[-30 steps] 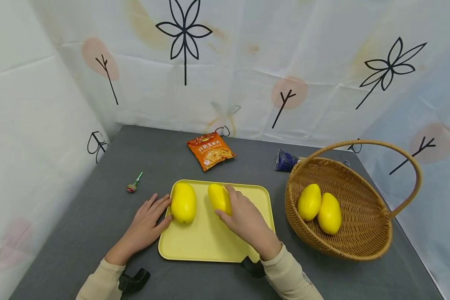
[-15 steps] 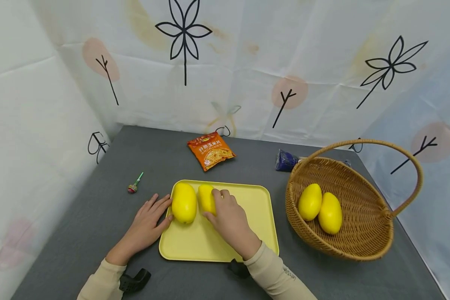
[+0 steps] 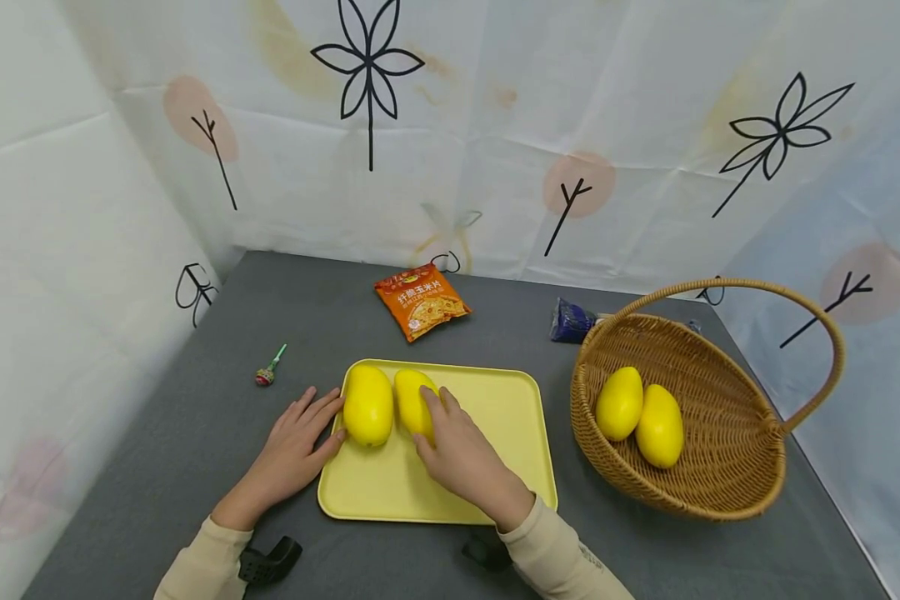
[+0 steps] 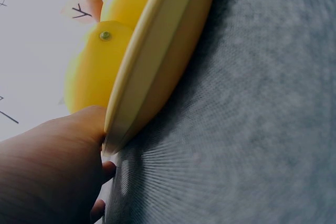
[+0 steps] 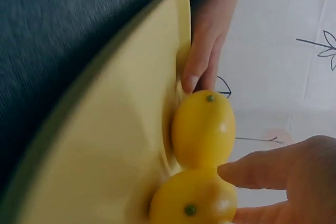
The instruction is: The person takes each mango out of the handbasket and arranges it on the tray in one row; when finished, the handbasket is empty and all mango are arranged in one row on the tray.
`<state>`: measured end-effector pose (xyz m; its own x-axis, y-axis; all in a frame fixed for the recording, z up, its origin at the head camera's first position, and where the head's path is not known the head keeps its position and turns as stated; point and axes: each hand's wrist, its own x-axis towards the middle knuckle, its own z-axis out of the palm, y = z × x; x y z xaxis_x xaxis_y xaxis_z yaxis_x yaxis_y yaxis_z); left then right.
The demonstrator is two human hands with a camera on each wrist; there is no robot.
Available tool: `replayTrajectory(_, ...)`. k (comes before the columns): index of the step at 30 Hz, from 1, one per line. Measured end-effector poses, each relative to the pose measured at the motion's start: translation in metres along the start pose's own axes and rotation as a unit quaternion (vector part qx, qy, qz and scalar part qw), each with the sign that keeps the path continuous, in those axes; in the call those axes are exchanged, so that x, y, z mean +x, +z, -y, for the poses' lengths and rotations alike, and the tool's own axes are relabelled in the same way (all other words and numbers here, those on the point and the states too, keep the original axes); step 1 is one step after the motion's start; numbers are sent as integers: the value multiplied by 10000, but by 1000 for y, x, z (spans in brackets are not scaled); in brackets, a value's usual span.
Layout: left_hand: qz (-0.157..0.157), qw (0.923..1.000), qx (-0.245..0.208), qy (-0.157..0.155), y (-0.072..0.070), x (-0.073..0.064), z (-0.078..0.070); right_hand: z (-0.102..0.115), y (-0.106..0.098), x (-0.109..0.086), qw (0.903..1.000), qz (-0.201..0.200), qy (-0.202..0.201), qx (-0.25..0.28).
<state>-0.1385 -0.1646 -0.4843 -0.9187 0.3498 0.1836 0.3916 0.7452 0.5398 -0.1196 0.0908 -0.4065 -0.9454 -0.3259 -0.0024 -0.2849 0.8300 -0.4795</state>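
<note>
Two yellow mangoes lie side by side on the yellow tray, the left mango (image 3: 368, 407) and the right mango (image 3: 411, 396). My left hand (image 3: 292, 446) rests at the tray's left edge with fingers spread, its fingertips beside the left mango. Over the right mango is my right hand (image 3: 468, 458), fingers loosened and fairly straight, the tips at its right side. In the right wrist view the thumb (image 5: 252, 170) is at the top of that mango (image 5: 194, 198); whether it still touches is hard to tell. The tray (image 3: 487, 433) sits flat on the grey tabletop.
A wicker basket (image 3: 735, 442) with a tall handle stands on the right, two mangoes (image 3: 640, 417) inside it. Behind it lies a dark blue packet (image 3: 570, 322). An orange snack bag (image 3: 422, 302) is beyond the tray, and a lollipop (image 3: 267, 373) lies at the left.
My right hand carried its mango left across the tray, up beside the other one. Its fingers have since loosened and drawn back slightly rightward. The left hand has stayed put.
</note>
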Motion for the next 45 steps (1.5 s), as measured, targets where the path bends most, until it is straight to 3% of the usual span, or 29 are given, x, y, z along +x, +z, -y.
replayTrajectory(6,-14,10000,22,-18,-1,0,-1,-1,4,0,9996,-174,-236,29)
replayTrajectory(18,-146,9998,93,98,0,-2,-2,1,13,-2,9953,-930,-228,-165)
replayTrajectory(30,-194,9997,117,123,0,-2,-3,0,18,4,9904,-1330,6,-380)
replayTrajectory(45,-101,9999,63,93,0,-1,0,-3,21,7,9884,-1448,98,-451)
